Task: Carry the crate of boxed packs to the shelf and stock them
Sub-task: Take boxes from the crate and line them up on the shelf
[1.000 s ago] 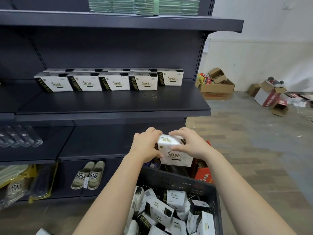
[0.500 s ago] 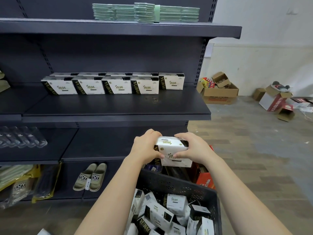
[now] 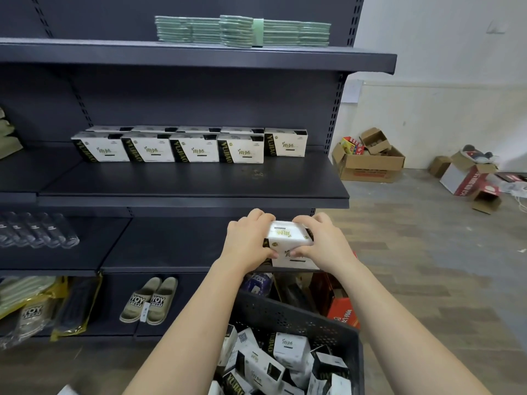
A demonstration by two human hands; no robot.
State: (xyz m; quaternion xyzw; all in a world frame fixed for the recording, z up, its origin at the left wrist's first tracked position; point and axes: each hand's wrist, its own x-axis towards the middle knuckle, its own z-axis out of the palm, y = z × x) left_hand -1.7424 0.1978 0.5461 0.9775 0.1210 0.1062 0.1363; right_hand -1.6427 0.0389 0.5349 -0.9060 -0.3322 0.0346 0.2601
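Note:
Both hands grip white boxed packs (image 3: pixel 288 237) in front of me, below the front edge of the middle shelf (image 3: pixel 194 192). My left hand (image 3: pixel 248 238) curls round the left side and my right hand (image 3: pixel 322 240) round the right side. There look to be two packs, one on top of the other. A dark crate (image 3: pixel 299 317) holding several loose white packs sits low in front of me. On the middle shelf a row of several packs (image 3: pixel 185 146) stands toward the back.
Green flat packs (image 3: pixel 242 31) lie on the top shelf. Slippers (image 3: pixel 148 300) and bagged goods fill the lower shelves. A red box (image 3: pixel 343 313) stands behind the crate. Open cardboard boxes (image 3: pixel 368 159) lie on the floor along the right wall.
Both hands have lifted the packs a little higher and tilted them, so the top face shows. My view has dropped slightly toward the shelf.

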